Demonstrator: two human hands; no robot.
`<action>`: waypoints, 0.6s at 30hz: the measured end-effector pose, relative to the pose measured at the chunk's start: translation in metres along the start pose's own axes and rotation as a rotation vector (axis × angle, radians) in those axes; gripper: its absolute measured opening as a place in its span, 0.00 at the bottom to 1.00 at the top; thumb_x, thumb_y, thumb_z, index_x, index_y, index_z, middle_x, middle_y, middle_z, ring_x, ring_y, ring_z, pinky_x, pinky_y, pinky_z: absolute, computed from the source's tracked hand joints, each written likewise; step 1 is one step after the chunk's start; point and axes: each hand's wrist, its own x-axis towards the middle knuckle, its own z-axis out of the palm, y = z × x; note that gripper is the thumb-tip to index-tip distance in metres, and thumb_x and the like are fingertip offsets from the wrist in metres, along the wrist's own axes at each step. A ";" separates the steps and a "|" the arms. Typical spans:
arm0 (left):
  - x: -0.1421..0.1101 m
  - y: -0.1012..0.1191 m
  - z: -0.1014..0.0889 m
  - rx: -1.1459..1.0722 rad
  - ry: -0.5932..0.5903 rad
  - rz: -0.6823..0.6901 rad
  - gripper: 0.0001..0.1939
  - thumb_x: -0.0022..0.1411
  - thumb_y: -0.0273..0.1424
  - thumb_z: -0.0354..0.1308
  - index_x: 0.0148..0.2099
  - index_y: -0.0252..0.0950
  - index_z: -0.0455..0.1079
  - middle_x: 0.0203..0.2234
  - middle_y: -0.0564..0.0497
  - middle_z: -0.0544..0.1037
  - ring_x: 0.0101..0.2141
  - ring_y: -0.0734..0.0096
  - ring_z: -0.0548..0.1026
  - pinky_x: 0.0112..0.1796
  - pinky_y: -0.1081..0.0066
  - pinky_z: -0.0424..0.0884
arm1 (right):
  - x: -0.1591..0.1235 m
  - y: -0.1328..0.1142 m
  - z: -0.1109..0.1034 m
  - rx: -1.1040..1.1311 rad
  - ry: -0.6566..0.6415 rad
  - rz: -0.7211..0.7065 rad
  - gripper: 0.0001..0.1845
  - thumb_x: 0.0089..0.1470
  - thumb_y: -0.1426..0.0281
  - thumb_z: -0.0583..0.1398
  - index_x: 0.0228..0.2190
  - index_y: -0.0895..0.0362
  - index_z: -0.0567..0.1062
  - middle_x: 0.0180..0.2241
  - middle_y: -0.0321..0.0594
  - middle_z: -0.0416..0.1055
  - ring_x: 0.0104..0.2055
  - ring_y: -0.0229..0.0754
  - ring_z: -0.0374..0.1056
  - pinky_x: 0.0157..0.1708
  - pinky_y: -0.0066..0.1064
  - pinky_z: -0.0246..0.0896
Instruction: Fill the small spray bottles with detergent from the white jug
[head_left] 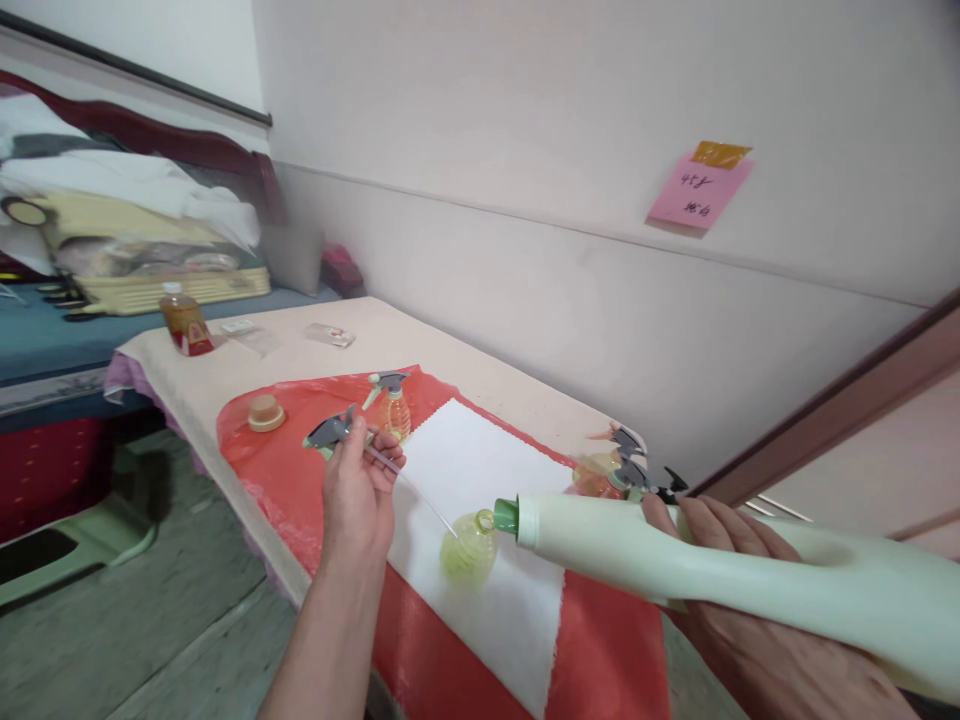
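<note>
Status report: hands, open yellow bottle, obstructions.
Left hand holding sprayer top. Right hand gripping tipped jug, spout at yellow bottle's mouth. Bottle on white sheet. No obstruction seen there.

Left hand (360,490) grips grey spray head (328,432), its tube (412,490) angling toward the yellow-green bottle (467,560) on the white sheet (517,480); can't tell if the tip touches. Right hand (757,640) holds pale green jug (615,540) nearly level, green spout (507,516) at the bottle's mouth. Red plastic (615,640) lies under the sheet. On its far part: tan cap (265,412), orange spray bottle (395,412). Amber bottle (185,325) farther left on table (420,335).
</note>
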 end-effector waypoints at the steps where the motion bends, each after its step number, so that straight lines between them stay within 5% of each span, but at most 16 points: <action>1: 0.000 0.000 0.000 0.001 0.001 -0.001 0.12 0.56 0.37 0.64 0.31 0.35 0.68 0.21 0.53 0.72 0.23 0.76 0.70 0.27 0.75 0.68 | -0.001 0.000 0.001 -0.007 0.003 -0.002 0.23 0.51 0.85 0.49 0.47 0.67 0.74 0.37 0.55 0.74 0.39 0.57 0.71 0.43 0.50 0.70; 18: 0.004 -0.002 -0.004 0.004 0.001 0.004 0.13 0.54 0.39 0.66 0.32 0.35 0.68 0.23 0.53 0.73 0.25 0.76 0.71 0.29 0.75 0.68 | -0.004 0.002 -0.001 0.022 -0.006 -0.020 0.24 0.51 0.85 0.50 0.48 0.67 0.75 0.38 0.55 0.73 0.40 0.59 0.71 0.44 0.52 0.70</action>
